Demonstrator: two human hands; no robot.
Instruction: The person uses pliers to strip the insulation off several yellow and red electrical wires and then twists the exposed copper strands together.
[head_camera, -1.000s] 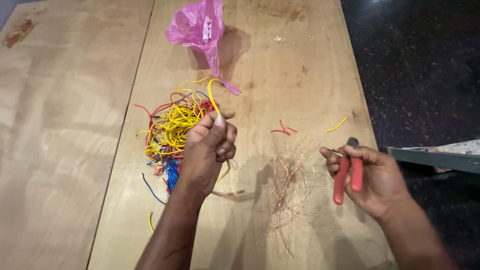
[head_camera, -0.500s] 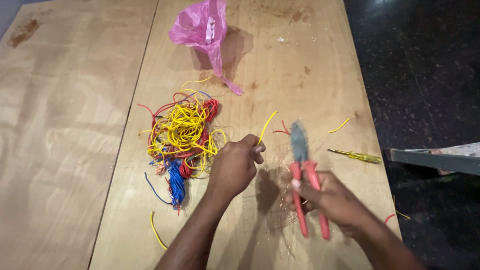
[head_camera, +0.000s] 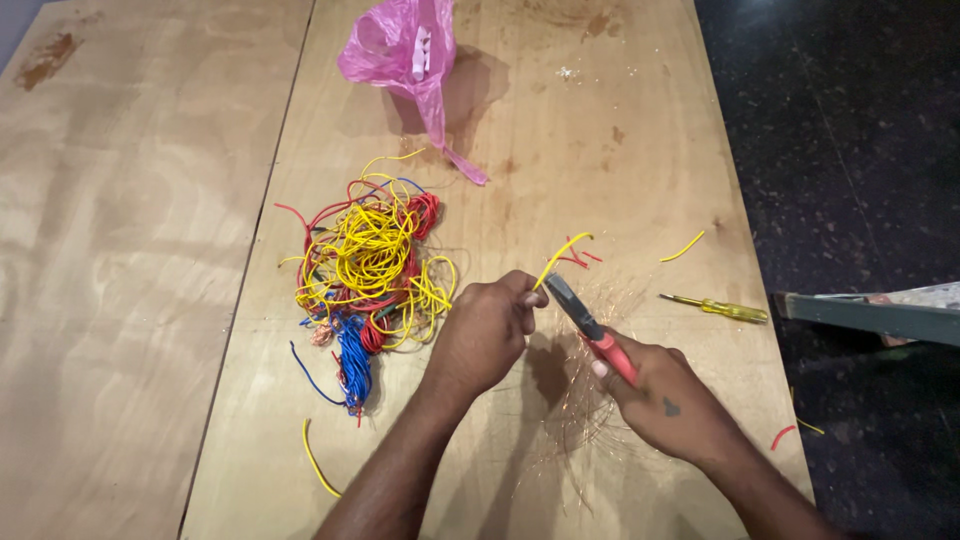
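Since the earlier frame the right hand (head_camera: 672, 400) has swung its red-handled pliers (head_camera: 590, 325) round, so the dark nose now points toward 11 o'clock at the left hand (head_camera: 482, 335) instead of straight up the board, and the two hands have drawn closer together.

At 12 o'clock on the wooden tabletop (head_camera: 600, 130) lies a crumpled pink plastic bag (head_camera: 405, 55), loosely bunched, with a thin tail trailing toward 5 o'clock; a small pale strip shows on it (too small to make out).

The left hand is curled nearly closed, thumb and forefinger pinching the lower end of a short yellow wire (head_camera: 560, 255), which arcs up toward 1 o'clock from the fingertips. The right hand is wrapped around the red handles of the pliers, fingers closed on them; the tool's nose sits just beside the left fingertips, near the pinched end of the wire. Whether the nose touches the wire I cannot tell.

At 9 o'clock from the left hand sits a tangled pile of wires (head_camera: 370, 265), mostly yellow with red strands and a blue bunch at its lower edge. At 3 o'clock from the pliers lies a small yellow-handled screwdriver (head_camera: 718, 307), and above it a loose yellow offcut (head_camera: 683, 246). Another yellow offcut (head_camera: 318, 462) lies at 7 o'clock, near the left forearm. Fine copper strands (head_camera: 590, 415) are scattered under the right hand.
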